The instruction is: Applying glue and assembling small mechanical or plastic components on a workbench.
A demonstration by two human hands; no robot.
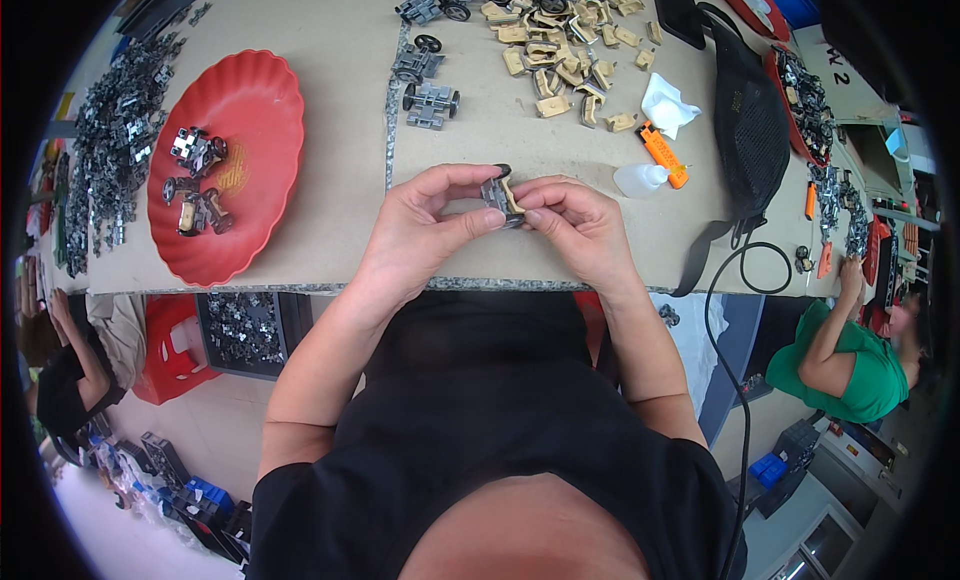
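Close to the table's front edge, my left hand [422, 218] pinches a grey toy car chassis [495, 192] with a black wheel at its top. My right hand [582, 225] grips a small tan plastic part [513, 202] against the chassis's right side. Fingertips cover much of both pieces, so I cannot tell whether they are joined. Beyond my hands, a loose grey chassis with black wheels [431, 104] lies on the table. A pile of tan parts [570, 52] spreads at the far middle, beside more wheeled chassis [425, 2].
A red scalloped plate [275, 130] at left holds wheeled assemblies. Left of it are heaped small grey parts [120, 130]. To the right lie a white bottle [640, 180], an orange tool [662, 155], a tissue [668, 107] and a black bag [750, 120]. Co-workers sit on both sides.
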